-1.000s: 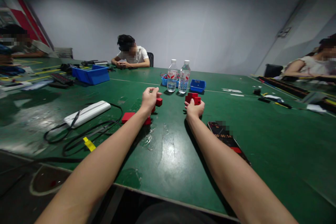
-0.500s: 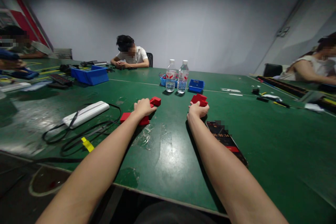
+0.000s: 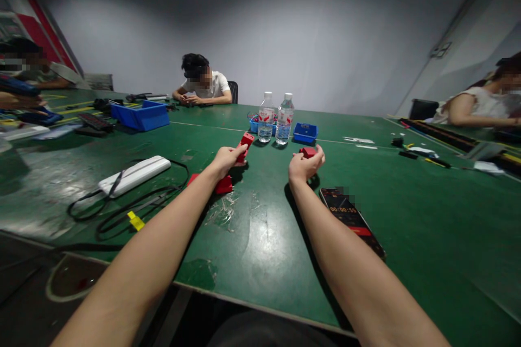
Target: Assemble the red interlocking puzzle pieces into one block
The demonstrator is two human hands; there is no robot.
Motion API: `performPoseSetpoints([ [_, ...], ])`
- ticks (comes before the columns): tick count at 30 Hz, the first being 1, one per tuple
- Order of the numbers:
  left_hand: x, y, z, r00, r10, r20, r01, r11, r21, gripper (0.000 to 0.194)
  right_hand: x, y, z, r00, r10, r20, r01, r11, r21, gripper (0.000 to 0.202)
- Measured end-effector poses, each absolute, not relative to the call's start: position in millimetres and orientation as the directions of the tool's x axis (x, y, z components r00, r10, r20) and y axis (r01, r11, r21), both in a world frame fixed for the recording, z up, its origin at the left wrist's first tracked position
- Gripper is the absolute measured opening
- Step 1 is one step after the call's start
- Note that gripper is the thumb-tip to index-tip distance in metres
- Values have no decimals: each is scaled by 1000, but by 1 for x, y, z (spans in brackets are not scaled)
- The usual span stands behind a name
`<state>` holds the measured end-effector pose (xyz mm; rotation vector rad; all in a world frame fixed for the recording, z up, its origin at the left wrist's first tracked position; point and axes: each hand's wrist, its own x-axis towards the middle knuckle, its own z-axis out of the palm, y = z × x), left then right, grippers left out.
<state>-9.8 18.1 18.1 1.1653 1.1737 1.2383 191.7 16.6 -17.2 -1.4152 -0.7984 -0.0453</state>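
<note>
My left hand (image 3: pixel 227 160) is closed on a red block-like part (image 3: pixel 245 148), held tilted up just above the table with a small opening showing at its top end. Under my left wrist lies another red part (image 3: pixel 223 185), flat on the green table (image 3: pixel 260 260) and partly hidden by the forearm. My right hand (image 3: pixel 305 166) has its fingers curled round a third red block-like part (image 3: pixel 308 152), whose lower side is hidden by the palm. That hand is raised slightly, with its shadow beneath. Both hands are apart from each other.
Two water bottles (image 3: pixel 265 119) stand beyond my hands, beside a small blue tray (image 3: pixel 305 133). A phone (image 3: pixel 350 218) showing a timer lies right of my right forearm. Left are a white power strip (image 3: pixel 134 175) with black cable and a blue bin (image 3: pixel 140 116). Other people sit around the table.
My left hand has lifted its red part off the table and turned it more upright. My right hand has rotated, and its red part now shows less above the fingers.
</note>
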Motion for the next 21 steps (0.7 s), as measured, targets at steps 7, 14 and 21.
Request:
performPoseSetpoints([
  [7, 14, 4, 16, 202, 968, -146, -289, 202, 936, 9, 128, 4, -10, 434, 844, 315, 174, 264, -949, 38],
  [14, 29, 1, 3, 240, 966, -91, -170, 134, 976, 24, 134, 12, -30, 196, 956, 218, -82, 237, -968, 33],
  [21, 16, 6, 0, 257, 966, -14, -46, 27, 999, 26, 139, 10, -28, 88, 976, 199, -209, 214, -954, 36],
])
